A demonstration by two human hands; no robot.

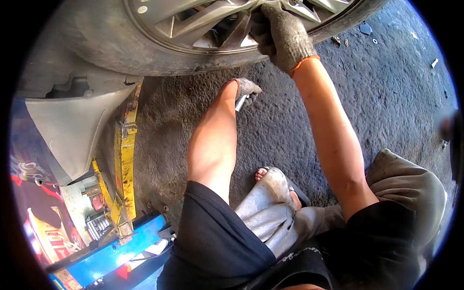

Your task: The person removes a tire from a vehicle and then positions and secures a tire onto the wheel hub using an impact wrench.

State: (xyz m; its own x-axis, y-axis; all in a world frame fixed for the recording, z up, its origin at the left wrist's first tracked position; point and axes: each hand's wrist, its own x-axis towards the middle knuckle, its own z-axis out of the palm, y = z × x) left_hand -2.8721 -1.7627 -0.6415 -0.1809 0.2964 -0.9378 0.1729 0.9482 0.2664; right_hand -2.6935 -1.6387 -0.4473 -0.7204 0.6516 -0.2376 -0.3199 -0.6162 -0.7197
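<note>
A car wheel with a grey spoked alloy rim (208, 21) and black tire (104, 36) fills the top of the head view. My right hand (287, 38), in a grey knit glove with an orange cuff, is at the rim near its hub. Its dark fingertips curl in against the spokes, and what they hold, if anything, is hidden. Lower down, my left hand (248, 88) wears a matching glove just below the tire. Its fingers are closed round a short, shiny metal tube-like piece (240, 103), whose far end is covered by the hand.
Pale car bodywork (72, 130) hangs at the left, beside a yellow metal stand (126, 164) and a blue metal beam (111, 253). Small scraps, including a flat dark disc (366, 28), lie on the rough dark floor (391, 92). My sandalled foot (296, 197) is below my hands.
</note>
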